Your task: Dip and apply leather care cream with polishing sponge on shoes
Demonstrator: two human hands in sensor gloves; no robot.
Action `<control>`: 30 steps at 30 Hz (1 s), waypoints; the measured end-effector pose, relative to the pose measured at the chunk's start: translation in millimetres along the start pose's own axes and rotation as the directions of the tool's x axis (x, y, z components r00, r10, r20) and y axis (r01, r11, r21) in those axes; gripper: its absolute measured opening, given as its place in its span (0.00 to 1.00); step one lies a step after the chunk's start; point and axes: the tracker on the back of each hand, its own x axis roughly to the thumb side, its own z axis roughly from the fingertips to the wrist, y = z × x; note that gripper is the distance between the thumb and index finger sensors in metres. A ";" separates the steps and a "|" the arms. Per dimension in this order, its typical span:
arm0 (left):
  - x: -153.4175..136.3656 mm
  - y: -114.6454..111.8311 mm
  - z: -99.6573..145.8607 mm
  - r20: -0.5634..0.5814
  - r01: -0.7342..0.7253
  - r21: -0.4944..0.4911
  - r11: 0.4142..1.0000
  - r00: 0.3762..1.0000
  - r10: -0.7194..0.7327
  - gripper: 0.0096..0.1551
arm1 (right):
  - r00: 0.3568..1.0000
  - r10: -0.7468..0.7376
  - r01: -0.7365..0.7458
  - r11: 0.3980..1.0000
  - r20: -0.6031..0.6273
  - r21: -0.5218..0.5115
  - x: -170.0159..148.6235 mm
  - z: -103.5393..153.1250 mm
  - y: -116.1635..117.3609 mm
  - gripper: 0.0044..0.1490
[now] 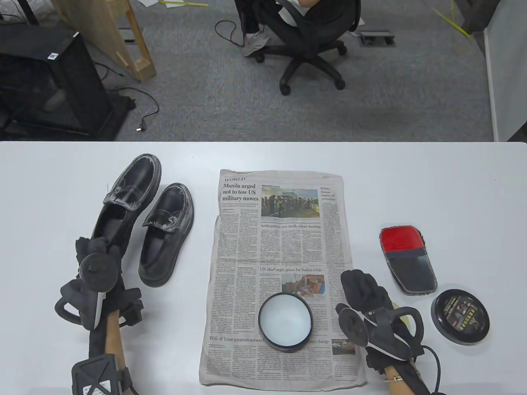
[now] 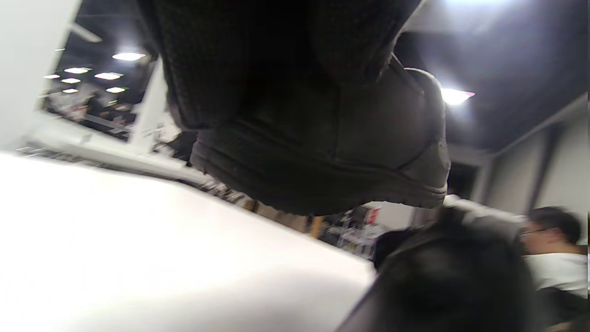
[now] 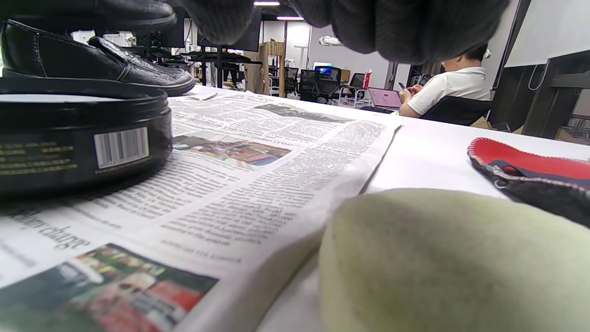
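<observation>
My right hand (image 1: 364, 290), fingers extended, rests over the yellow-green sponge (image 3: 456, 263), with the open cream tin (image 1: 285, 321) just left, while my left hand (image 1: 96, 251) grips the far-left shoe's (image 1: 125, 197) heel.

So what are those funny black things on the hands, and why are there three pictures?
They are a person's two hands in black gloves, each with a tracker strapped on its back. One picture looks down at the white table. The other two come from small cameras on the wrists, so they look low and tilted.

On the table lies a newspaper with an open tin of cream on it. Its lid and a red and black brush mitt lie to the right.

The left hand grips the heel of one black shoe; the second shoe sits beside it. The right hand rests over a yellowish sponge; whether it grips it, I cannot tell.
</observation>
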 end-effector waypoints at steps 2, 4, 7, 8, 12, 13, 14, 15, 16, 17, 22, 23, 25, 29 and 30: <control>14.7 4.7 5.1 0.083 -0.067 -0.019 0.998 0.994 0.068 0.21 | 1.000 -0.009 0.009 1.000 -0.007 -0.003 -2.1 0.0 -0.7 0.47; 37.3 1.8 13.3 0.188 -0.161 -0.110 0.981 0.966 0.180 0.21 | 1.000 -0.017 0.017 1.000 -0.018 -0.004 -5.2 -0.3 -1.2 0.47; 70.7 -13.8 24.7 0.300 -0.205 -0.272 0.940 0.910 0.285 0.21 | 0.998 -0.035 0.035 0.999 -0.043 -0.003 -12.0 -1.0 -1.9 0.47; 80.5 -20.5 27.6 0.329 -0.198 -0.316 0.928 0.895 0.302 0.21 | 0.997 -0.046 0.045 0.999 -0.057 -0.007 -15.4 -1.0 -2.4 0.47; 112.7 -51.6 39.2 0.410 -0.134 -0.474 0.870 0.841 0.353 0.20 | 0.990 -0.093 0.092 0.996 -0.104 -0.017 -28.2 -0.7 -3.4 0.47; 119.6 -61.2 41.9 0.423 -0.110 -0.515 0.850 0.830 0.364 0.20 | 0.987 -0.106 0.105 0.994 -0.119 -0.020 -32.6 -0.6 -3.2 0.47; 124.7 -69.9 44.4 0.436 -0.086 -0.540 0.837 0.822 0.366 0.21 | 0.985 -0.114 0.112 0.993 -0.129 -0.021 -35.1 -0.6 -2.7 0.47; 127.0 -74.7 45.9 0.442 -0.070 -0.550 0.832 0.821 0.361 0.21 | 0.983 -0.119 0.118 0.993 -0.136 -0.021 -37.0 -0.7 -2.5 0.47; 129.5 -81.6 48.1 0.459 -0.043 -0.563 0.825 0.814 0.356 0.21 | 0.980 -0.128 0.127 0.992 -0.150 -0.020 -40.3 -0.9 -1.8 0.47; 130.5 -85.6 49.3 0.467 -0.026 -0.571 0.820 0.812 0.351 0.21 | 0.979 -0.132 0.131 0.991 -0.155 -0.020 -41.6 -1.1 -1.6 0.47; 127.7 -104.3 52.7 0.476 0.031 -0.614 0.788 0.811 0.339 0.21 | 0.972 -0.148 0.149 0.989 -0.181 -0.010 -47.1 -3.2 1.3 0.46; 127.0 -103.5 54.6 0.483 0.033 -0.610 0.792 0.807 0.338 0.21 | 0.972 -0.145 0.147 0.989 -0.186 -0.006 -47.5 -3.7 1.7 0.46; 128.1 -105.2 56.6 0.507 0.058 -0.582 0.811 0.806 0.306 0.22 | 0.970 -0.134 0.137 0.991 -0.202 -0.001 -49.8 -4.9 2.3 0.46; 130.0 -99.0 57.2 0.527 0.070 -0.600 0.797 0.784 0.328 0.32 | 0.959 -0.142 0.143 0.990 -0.247 -0.014 -59.5 -5.9 -0.4 0.45; 132.6 -94.9 58.8 0.551 0.075 -0.570 0.818 0.773 0.313 0.36 | 0.952 -0.151 0.149 0.988 -0.268 -0.028 -64.6 -6.4 -2.2 0.45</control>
